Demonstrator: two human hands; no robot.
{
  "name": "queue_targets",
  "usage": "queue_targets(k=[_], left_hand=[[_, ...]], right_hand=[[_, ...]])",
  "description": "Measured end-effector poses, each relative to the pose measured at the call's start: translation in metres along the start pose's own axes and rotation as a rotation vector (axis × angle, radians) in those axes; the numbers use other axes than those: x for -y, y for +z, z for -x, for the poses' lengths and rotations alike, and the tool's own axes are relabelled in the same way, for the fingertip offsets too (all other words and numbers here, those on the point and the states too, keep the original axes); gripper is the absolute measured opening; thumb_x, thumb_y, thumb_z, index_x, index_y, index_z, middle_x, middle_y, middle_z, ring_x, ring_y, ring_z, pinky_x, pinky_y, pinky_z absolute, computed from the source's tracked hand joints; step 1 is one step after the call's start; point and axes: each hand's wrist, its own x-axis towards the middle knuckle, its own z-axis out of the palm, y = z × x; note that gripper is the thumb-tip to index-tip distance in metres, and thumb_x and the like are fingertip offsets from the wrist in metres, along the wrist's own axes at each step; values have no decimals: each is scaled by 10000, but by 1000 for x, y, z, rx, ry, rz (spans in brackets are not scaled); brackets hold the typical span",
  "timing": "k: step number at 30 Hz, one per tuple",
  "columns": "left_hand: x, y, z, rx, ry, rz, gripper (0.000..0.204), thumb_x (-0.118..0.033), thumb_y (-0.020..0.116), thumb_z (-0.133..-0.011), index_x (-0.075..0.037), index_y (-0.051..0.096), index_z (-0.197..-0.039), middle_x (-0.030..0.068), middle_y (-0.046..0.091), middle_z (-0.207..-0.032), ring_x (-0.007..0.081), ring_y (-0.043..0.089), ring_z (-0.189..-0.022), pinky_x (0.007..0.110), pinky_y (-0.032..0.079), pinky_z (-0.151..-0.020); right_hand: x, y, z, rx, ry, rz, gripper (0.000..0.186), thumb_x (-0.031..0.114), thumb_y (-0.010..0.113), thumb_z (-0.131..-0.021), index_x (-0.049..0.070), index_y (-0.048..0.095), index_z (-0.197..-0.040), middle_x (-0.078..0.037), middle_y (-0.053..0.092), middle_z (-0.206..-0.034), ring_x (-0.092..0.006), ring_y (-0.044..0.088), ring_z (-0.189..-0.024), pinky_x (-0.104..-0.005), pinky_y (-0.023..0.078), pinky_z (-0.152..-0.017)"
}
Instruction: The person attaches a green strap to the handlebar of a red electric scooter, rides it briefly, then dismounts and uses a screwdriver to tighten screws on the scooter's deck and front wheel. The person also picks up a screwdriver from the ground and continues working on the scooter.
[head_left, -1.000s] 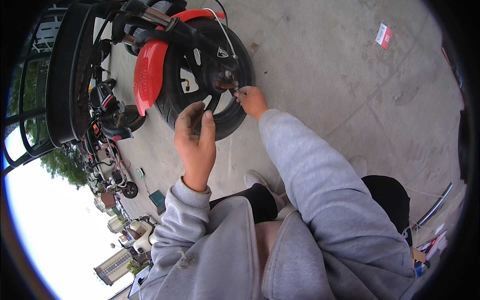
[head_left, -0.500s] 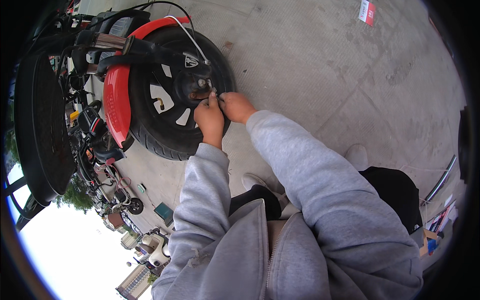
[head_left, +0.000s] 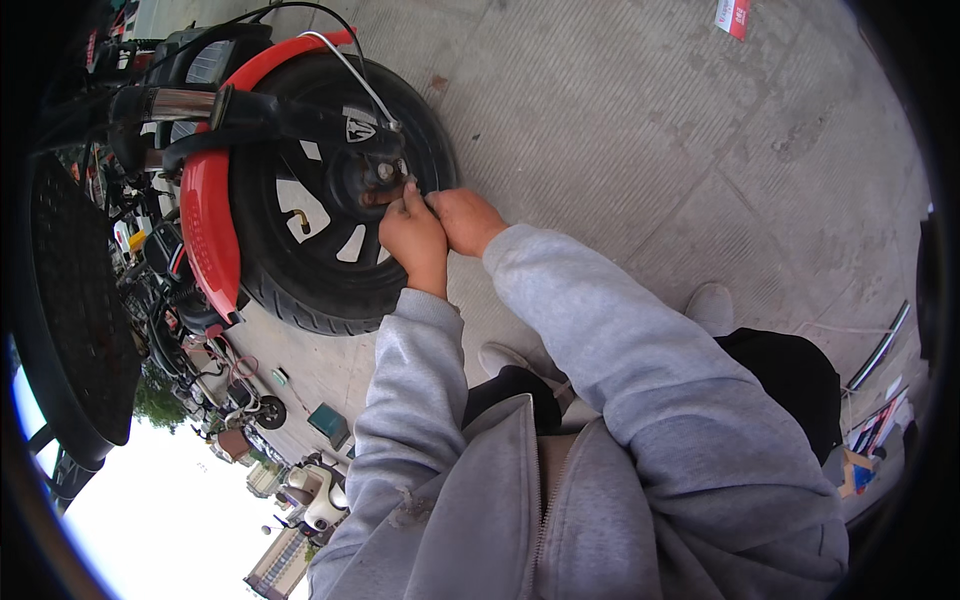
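Note:
The scooter's front wheel has a black tyre, a rim with light gaps and a red fender. My left hand is closed beside the lower right of the hub, thumb and finger pinched near the brake parts. Against it, my right hand is closed too, fingers curled at the wheel's edge. Whatever small piece sits between the fingers is too hidden to name. A silver-covered hose runs down to the hub next to the dark fork leg. A brass-coloured valve stem shows inside the rim.
Grey paving spreads to the right, with a red and white packet at the top. Other scooters stand at lower left, near a green box. Tools and a carton lie at the lower right.
The wheel and fender sit slightly further left and lower in the picture. Both hands stay together at the hub, the left one turned a little with its knuckles more toward me.

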Motion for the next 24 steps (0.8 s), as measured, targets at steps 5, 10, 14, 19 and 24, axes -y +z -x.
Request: queue_targets(k=[5, 10, 14, 19, 24], left_hand=[[-4, 2, 3, 29, -255, 181, 361, -243, 619, -978, 81, 713, -849, 139, 685, -720, 194, 593, -622, 353, 470, -614], [-13, 5, 4, -11, -427, 549, 332, -212, 634, -984, 97, 695, -878, 73, 681, -803, 137, 567, -692, 313, 461, -634], [-19, 5, 4, 1, -466, 604, 307, -192, 635, -984, 100, 688, -907, 79, 684, -848, 140, 575, -721, 304, 465, -653], [-17, 6, -2, 13, -543, 666, 280, -165, 634, -984, 103, 681, -920, 84, 680, -861, 146, 588, -726, 302, 477, -665], [-12, 10, -5, -12, -574, 711, 248, -140, 636, -982, 99, 676, -928, 87, 677, -869, 148, 602, -732, 304, 484, -659]], right_hand=[[4, -7, 3, 7, -10, 47, 207, 173, 525, -900, 51, 691, -886, -207, 699, -948, -410, 669, -916, -515, 530, -777], [9, -12, 5, 7, 1, 116, 191, 175, 551, -883, 66, 706, -893, -194, 711, -960, -386, 687, -916, -507, 544, -774], [11, -13, 6, -16, 42, 104, 187, 181, 561, -874, 68, 711, -870, -187, 715, -945, -381, 693, -910, -506, 550, -772], [11, -13, 5, -29, 61, 94, 181, 177, 566, -865, 68, 710, -852, -189, 715, -931, -388, 691, -900, -508, 549, -761], [12, -15, 5, -39, 50, 73, 179, 177, 566, -864, 70, 710, -854, -191, 714, -931, -389, 689, -902, -510, 549, -757]])
